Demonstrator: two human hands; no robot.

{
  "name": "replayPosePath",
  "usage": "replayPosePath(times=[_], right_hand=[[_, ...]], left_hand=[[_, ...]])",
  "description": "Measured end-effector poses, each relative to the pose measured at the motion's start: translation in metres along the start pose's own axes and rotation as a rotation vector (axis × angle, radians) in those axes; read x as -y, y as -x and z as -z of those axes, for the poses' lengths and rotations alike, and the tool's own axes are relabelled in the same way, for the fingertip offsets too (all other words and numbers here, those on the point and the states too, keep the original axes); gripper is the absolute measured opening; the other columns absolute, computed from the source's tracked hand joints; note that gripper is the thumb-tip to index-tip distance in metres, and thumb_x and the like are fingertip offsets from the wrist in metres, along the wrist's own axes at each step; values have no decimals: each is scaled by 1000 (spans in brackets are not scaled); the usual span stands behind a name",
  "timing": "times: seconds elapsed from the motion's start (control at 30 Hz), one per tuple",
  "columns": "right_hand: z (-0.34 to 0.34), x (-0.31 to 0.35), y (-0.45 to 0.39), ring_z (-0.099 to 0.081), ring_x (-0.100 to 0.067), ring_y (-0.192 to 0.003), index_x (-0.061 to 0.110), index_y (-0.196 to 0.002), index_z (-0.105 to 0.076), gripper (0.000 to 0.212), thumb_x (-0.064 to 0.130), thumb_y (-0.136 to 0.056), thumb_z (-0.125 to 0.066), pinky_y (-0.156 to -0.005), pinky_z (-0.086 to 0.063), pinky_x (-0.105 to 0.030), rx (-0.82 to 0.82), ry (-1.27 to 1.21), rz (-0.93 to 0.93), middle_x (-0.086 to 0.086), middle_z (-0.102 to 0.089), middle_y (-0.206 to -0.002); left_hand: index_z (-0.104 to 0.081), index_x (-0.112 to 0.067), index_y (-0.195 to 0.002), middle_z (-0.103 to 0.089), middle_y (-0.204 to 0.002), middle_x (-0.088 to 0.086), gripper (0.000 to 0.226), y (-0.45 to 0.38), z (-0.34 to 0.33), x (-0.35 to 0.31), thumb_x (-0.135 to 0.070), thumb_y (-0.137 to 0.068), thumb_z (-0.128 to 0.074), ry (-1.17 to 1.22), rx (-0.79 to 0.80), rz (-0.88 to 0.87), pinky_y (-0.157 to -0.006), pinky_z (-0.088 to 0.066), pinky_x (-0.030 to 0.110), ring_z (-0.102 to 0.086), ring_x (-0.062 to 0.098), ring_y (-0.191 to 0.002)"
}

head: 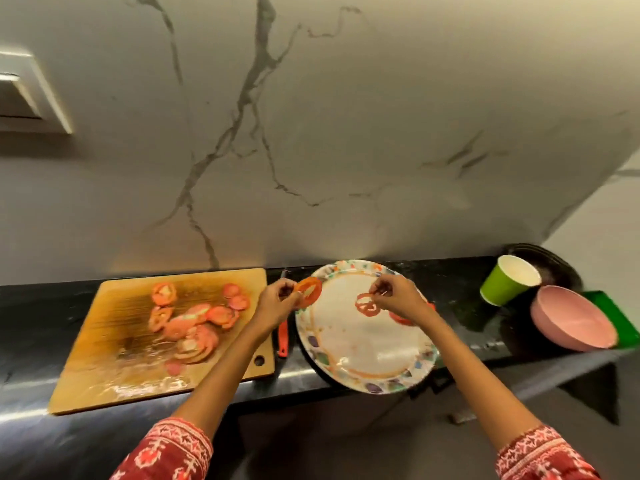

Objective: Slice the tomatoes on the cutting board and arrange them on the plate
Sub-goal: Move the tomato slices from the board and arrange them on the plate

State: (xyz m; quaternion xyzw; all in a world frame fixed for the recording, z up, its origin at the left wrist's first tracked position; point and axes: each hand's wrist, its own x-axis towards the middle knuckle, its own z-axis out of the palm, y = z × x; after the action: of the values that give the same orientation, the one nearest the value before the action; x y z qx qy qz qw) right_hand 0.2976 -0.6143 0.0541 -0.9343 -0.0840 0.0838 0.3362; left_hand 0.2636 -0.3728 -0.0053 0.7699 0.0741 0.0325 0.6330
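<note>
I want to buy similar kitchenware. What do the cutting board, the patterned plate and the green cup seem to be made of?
Cutting board: looks like wood, with a tan grained surface, wet and glossy with juice. Plate: probably glazed ceramic or melamine; shiny white face with a printed rim, so I cannot tell which. Green cup: likely paper, with a thin wall, matte green outside and plain white inside.

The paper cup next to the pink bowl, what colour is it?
Green paper cup, white inside; head view.

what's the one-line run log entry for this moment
phase: plating | left hand: pinches tomato slice | right hand: pinches tomato ring over plate | cutting board: slices remain
</note>
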Motion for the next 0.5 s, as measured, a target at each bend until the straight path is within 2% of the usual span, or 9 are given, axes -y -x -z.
replayPosePath(times=[0.1,0.2,0.37,0.5], right_hand=[[35,-41,4,-55,-10,-79,-1,-93,-69,15,-3,-80,-64,-59,-42,-4,-16,60,-92,-2,-61,-86],[51,-60,-2,-57,-12,-84,3,-95,-69,17,-1,-80,-64,-65,-44,-12,2,58,-142,-1,-61,-89],[51,-74,-20,-55,-7,-75,3,-94,-68,15,-2,-81,-64,-52,-45,-10,74,55,-125,1,-60,-85],[40,-90,-30,-56,-12,-78,6,-87,-68,14,-3,-80,-61,-61,-46,-15,64,163,-87,-3,-61,-85]], left_hand=[[-56,-8,-83,-56,-79,6,12,-1,-45,0,3,-87,-55,28,61,45,-52,-51,13,-55,11,-67],[-58,-6,-92,-57,-90,10,6,-3,-70,2,-2,-87,-57,40,87,57,-56,-53,15,-58,18,-78],[-57,-6,-95,-56,-92,6,6,-4,-98,1,-7,-90,-55,65,108,94,-61,-53,16,-57,20,-86],[-58,-6,-94,-56,-87,4,5,-3,-112,-2,-6,-90,-54,48,100,80,-58,-51,12,-56,16,-81]])
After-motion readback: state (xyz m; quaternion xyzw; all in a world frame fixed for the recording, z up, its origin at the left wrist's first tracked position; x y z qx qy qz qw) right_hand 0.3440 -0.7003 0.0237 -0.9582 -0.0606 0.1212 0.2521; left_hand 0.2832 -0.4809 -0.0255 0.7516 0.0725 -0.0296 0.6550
